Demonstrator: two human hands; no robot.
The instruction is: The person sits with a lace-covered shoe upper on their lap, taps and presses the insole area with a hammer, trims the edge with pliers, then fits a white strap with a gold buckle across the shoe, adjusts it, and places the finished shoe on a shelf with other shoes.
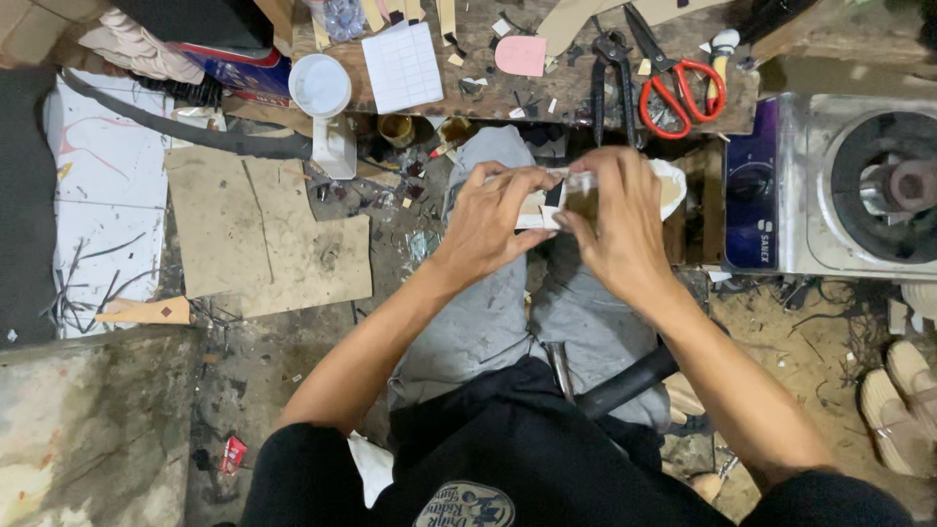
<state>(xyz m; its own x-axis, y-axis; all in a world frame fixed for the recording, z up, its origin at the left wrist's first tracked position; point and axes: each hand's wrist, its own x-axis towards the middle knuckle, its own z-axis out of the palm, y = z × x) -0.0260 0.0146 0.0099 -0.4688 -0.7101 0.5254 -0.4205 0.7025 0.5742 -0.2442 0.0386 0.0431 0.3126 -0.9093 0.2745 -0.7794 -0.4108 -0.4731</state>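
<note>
While we are sitting low over our grey-trousered knees, we are holding a small piece of card [543, 207] between both hands, out in front of us and just near of the wooden workbench [488, 93]. Our left hand [488, 222] is gripping its left end, the fingers curling over the top and the thumb pressing from beneath; our right hand [617, 220] is pinching its right end, thumb and fingertips closing on it so that most of that side is hidden. Only a short pale stretch with a dark patch is showing in the gap between the two hands, so its full shape is something we cannot tell. Its long axis is running left to right, roughly level, with one end pointing into each palm.

On the bench beyond our hands, red-handled scissors [673, 83] and dark pliers [610, 73] are lying side by side at the right, a pink scrap [520, 55] and a white gridded sheet [402, 66] sitting further left. A white round lid [320, 85] is resting at the bench's left edge. A brown cardboard sheet [264, 234] is lying on the floor to our left, and a metal stove [849, 185] is standing at the right.
</note>
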